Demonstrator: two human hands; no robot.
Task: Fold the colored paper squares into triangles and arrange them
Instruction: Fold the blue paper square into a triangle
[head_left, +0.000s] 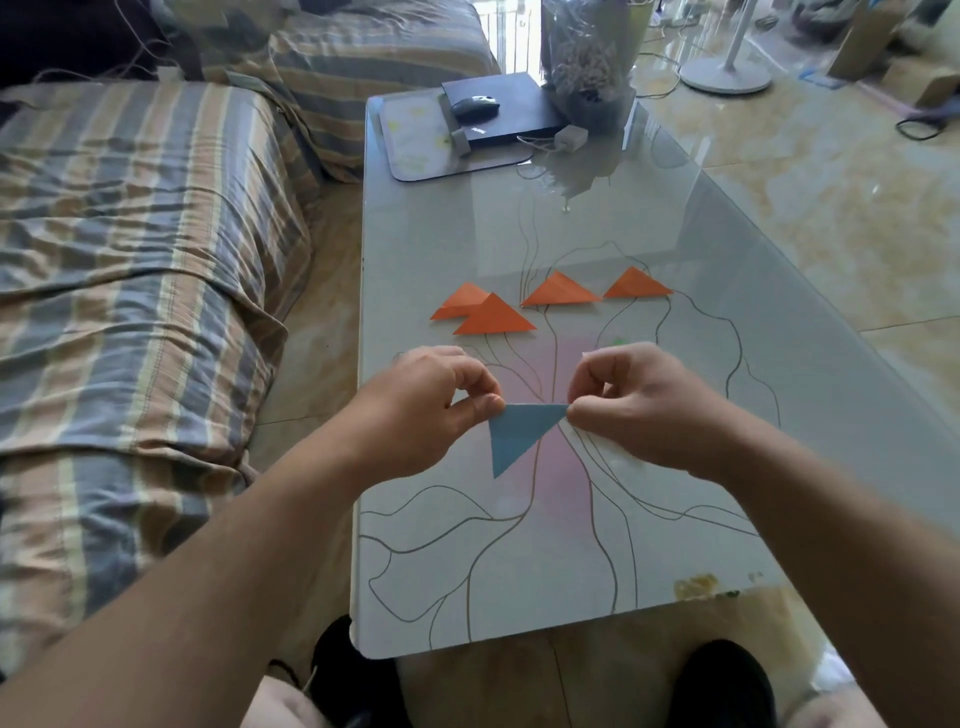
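Observation:
A blue paper triangle (514, 434) hangs point-down just above the glass table (675, 395). My left hand (431, 405) pinches its left top corner. My right hand (639, 400) pinches its right top corner. Beyond my hands lie several orange folded triangles in a rough row: one (493, 317) overlaps another (460, 301) at the left, a third (558, 291) is in the middle, and the last (636, 285) sits at the right.
At the table's far end sit a dark laptop (498, 106) with a mouse (475, 106) on it, a mat (421, 140) and a wrapped bouquet (592, 62). A striped sofa (135, 260) runs along the left. A fan base (727, 75) stands on the floor.

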